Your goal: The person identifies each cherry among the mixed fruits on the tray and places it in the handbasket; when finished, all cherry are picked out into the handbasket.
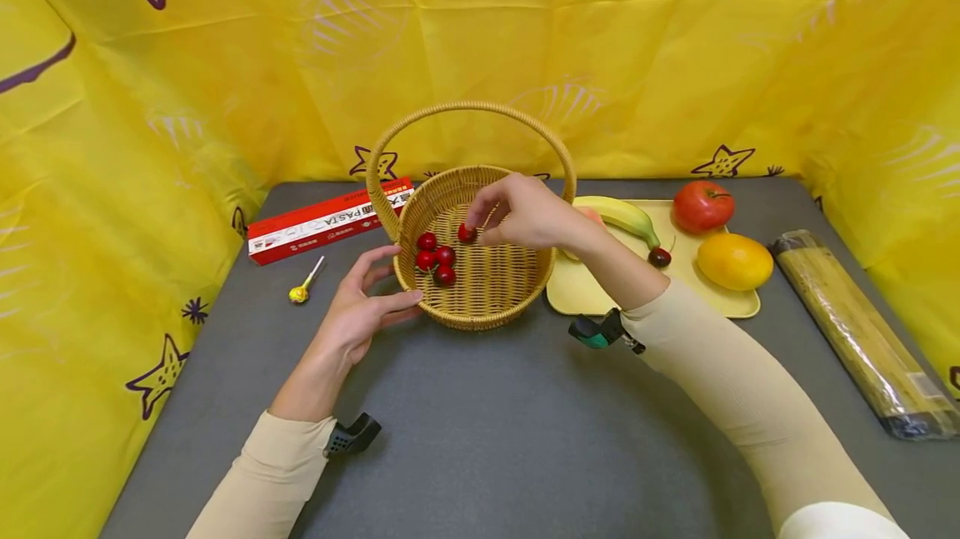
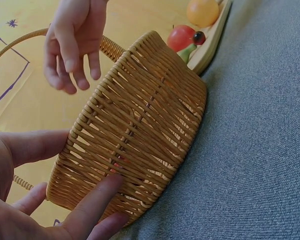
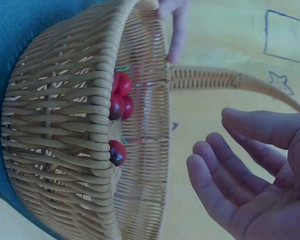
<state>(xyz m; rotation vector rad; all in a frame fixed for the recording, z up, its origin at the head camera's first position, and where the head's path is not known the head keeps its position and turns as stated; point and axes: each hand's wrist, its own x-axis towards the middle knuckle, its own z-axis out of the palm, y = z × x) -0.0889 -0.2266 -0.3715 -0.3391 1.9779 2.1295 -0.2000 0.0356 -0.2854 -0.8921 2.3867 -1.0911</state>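
A wicker basket [image 1: 480, 318] with a tall hoop handle stands mid-table. Several red cherries [image 1: 445, 255] cluster at its left side; a single cherry [image 1: 467, 232] lies a little apart from them. My left hand [image 1: 363, 301] touches the basket's left side with extended fingers, at the rim and outer wall in the left wrist view. Above the basket is my right hand [image 1: 517, 210], its fingertips seeming close to the single cherry in the head view. The right wrist view shows that cherry [image 3: 117, 152] inside the basket, clear of the loosely bent right fingers [image 3: 235, 170].
Right of the basket, a cream tray [image 1: 581, 293] bears a banana [image 1: 618, 214], a tomato [image 1: 702, 207], a mango [image 1: 734, 262] and a dark cherry [image 1: 659, 257]. Leftward are a red pasta box [image 1: 330, 222] and a lollipop [image 1: 299, 294]. A plastic-wrapped bundle [image 1: 862, 331] lies far right.
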